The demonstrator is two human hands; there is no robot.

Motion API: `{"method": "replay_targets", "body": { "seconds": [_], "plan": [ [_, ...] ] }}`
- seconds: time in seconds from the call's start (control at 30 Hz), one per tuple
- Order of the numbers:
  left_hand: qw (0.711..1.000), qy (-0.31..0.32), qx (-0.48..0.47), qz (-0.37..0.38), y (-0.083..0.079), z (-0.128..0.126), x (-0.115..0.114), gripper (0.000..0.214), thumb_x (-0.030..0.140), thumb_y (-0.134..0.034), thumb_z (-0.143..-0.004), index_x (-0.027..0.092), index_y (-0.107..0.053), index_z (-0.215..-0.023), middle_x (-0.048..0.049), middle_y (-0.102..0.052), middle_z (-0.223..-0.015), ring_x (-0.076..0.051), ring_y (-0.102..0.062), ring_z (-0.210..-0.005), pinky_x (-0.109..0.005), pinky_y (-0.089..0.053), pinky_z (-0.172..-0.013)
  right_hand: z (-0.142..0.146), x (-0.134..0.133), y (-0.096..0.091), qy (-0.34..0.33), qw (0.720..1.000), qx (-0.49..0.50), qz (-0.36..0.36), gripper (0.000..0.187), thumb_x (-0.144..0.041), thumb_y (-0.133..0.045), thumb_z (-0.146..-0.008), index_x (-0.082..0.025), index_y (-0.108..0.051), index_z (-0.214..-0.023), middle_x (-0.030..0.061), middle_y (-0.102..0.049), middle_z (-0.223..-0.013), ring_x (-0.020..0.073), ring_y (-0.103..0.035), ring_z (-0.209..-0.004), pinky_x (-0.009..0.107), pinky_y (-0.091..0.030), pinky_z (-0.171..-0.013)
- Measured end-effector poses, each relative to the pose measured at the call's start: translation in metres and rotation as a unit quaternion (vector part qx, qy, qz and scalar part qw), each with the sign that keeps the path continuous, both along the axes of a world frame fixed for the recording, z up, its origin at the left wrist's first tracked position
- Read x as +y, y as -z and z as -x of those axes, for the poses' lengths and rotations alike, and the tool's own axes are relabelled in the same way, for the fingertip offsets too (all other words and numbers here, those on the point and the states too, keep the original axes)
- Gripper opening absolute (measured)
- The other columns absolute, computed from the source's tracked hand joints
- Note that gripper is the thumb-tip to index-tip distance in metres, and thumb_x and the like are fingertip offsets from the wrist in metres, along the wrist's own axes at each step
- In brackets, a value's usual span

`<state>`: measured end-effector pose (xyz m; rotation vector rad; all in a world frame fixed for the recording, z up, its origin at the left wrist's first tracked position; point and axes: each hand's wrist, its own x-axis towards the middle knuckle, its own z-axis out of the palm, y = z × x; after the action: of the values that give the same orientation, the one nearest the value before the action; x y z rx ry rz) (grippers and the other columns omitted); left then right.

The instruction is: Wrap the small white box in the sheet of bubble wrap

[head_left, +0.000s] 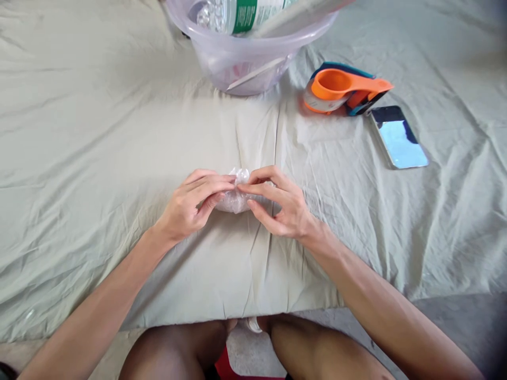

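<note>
A small bundle of clear, crinkled plastic that looks like bubble wrap (234,203) rests on the cloth in front of me. My left hand (194,203) grips its left side, fingers together on top and thumb at the near edge. From the right, my right hand (279,201) holds the wrap, index fingertip on its top and thumb against its side. The fingertips of both hands almost meet over the middle. Whatever the wrap may contain cannot be made out.
A translucent lilac basin (245,58) stands at the back, holding a green-labelled clear plastic bottle (253,13) and other items. To its right lie an orange tape dispenser (344,87) and a phone (400,137). A wrinkled pale cloth (99,132) covers the surface, its front edge above my knees.
</note>
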<state>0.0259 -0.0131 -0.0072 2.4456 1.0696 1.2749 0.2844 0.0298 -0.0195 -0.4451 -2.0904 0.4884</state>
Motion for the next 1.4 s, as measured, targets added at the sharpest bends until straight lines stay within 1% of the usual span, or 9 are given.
{"method": "replay_targets", "body": {
  "seconds": [0.1,0.27,0.5,0.8,0.97,1.1,1.17,1.3,1.4],
  "plan": [
    [1.0,-0.023,0.015,-0.014,0.002,-0.001,-0.002,0.032,0.019,-0.07,-0.114,0.024,-0.069,-0.145,-0.0077,-0.085,-0.132,-0.023,-0.079,-0.126,-0.04,-0.068,-0.11,0.0,0.001,0.0,0.008,1.0,-0.009,0.001,0.035,-0.016,-0.064,-0.107,-0.031,-0.073,-0.138,0.0112,-0.07,-0.143,0.0272,-0.075,-0.128,0.051,-0.069,-0.106],
    [0.999,-0.012,0.043,0.004,0.001,-0.005,-0.006,0.037,0.016,-0.06,-0.117,0.023,-0.063,-0.153,-0.0106,-0.079,-0.143,-0.023,-0.078,-0.135,-0.04,-0.067,-0.117,0.002,-0.001,0.0,-0.011,0.998,-0.025,0.051,0.033,-0.017,-0.062,-0.108,-0.028,-0.068,-0.138,0.0128,-0.073,-0.142,0.0272,-0.078,-0.125,0.049,-0.07,-0.105],
    [0.996,-0.047,0.013,0.071,0.004,-0.013,-0.013,0.052,0.047,-0.079,-0.11,0.023,-0.061,-0.152,-0.0132,-0.078,-0.141,-0.029,-0.079,-0.127,-0.042,-0.07,-0.105,0.004,-0.001,-0.002,-0.021,0.992,-0.007,0.125,0.033,-0.026,-0.067,-0.108,-0.024,-0.063,-0.14,0.0132,-0.075,-0.133,0.0266,-0.076,-0.123,0.046,-0.068,-0.103],
    [0.993,-0.051,0.031,0.103,0.008,-0.01,-0.013,0.051,0.045,-0.08,-0.109,0.026,-0.059,-0.151,-0.0114,-0.077,-0.138,-0.027,-0.08,-0.12,-0.041,-0.071,-0.099,0.0,0.001,-0.002,-0.047,0.985,-0.033,0.16,0.047,-0.046,-0.078,-0.107,-0.024,-0.063,-0.146,0.0135,-0.077,-0.138,0.0282,-0.079,-0.119,0.047,-0.069,-0.101],
    [0.998,-0.05,0.029,0.007,0.012,-0.012,-0.013,0.059,0.033,-0.077,-0.111,0.029,-0.049,-0.162,-0.0105,-0.078,-0.139,-0.027,-0.083,-0.123,-0.041,-0.073,-0.102,0.0,0.002,0.001,-0.055,0.979,-0.034,0.191,0.064,-0.055,-0.089,-0.101,-0.026,-0.063,-0.152,0.013,-0.078,-0.144,0.0288,-0.081,-0.125,0.046,-0.071,-0.104],
    [0.991,-0.036,0.051,-0.12,0.013,-0.016,-0.011,0.059,0.026,-0.082,-0.108,0.025,-0.05,-0.158,-0.0104,-0.082,-0.131,-0.027,-0.085,-0.122,-0.041,-0.073,-0.105,0.0,0.003,0.001,-0.074,0.976,-0.027,0.205,0.058,-0.06,-0.079,-0.107,-0.026,-0.07,-0.153,0.0149,-0.075,-0.159,0.0325,-0.072,-0.15,0.056,-0.061,-0.126],
    [0.987,-0.031,0.07,-0.139,0.012,-0.017,-0.01,0.054,0.023,-0.082,-0.108,0.025,-0.053,-0.154,-0.0095,-0.083,-0.128,-0.027,-0.085,-0.123,-0.041,-0.074,-0.107,0.0,0.003,0.0,-0.075,0.972,-0.025,0.223,0.056,-0.06,-0.08,-0.106,-0.027,-0.073,-0.151,0.0148,-0.073,-0.163,0.0335,-0.068,-0.156,0.059,-0.057,-0.132],
    [0.981,-0.012,0.118,-0.155,0.007,-0.015,-0.008,0.041,0.013,-0.077,-0.108,0.022,-0.061,-0.146,-0.0094,-0.084,-0.126,-0.028,-0.083,-0.132,-0.043,-0.072,-0.114,0.001,0.001,0.0,-0.06,0.951,-0.018,0.304,0.071,-0.054,-0.089,-0.1,-0.028,-0.064,-0.161,0.015,-0.075,-0.159,0.0326,-0.075,-0.146,0.056,-0.063,-0.125],
    [0.98,0.014,0.13,-0.148,0.004,-0.012,-0.009,0.033,0.017,-0.075,-0.11,0.021,-0.064,-0.14,-0.0109,-0.083,-0.128,-0.03,-0.082,-0.136,-0.042,-0.073,-0.112,0.002,-0.001,0.003,-0.053,0.956,-0.01,0.29,0.08,-0.05,-0.09,-0.1,-0.028,-0.055,-0.168,0.0139,-0.078,-0.153,0.0294,-0.077,-0.141,0.054,-0.063,-0.124]
  ]
}}
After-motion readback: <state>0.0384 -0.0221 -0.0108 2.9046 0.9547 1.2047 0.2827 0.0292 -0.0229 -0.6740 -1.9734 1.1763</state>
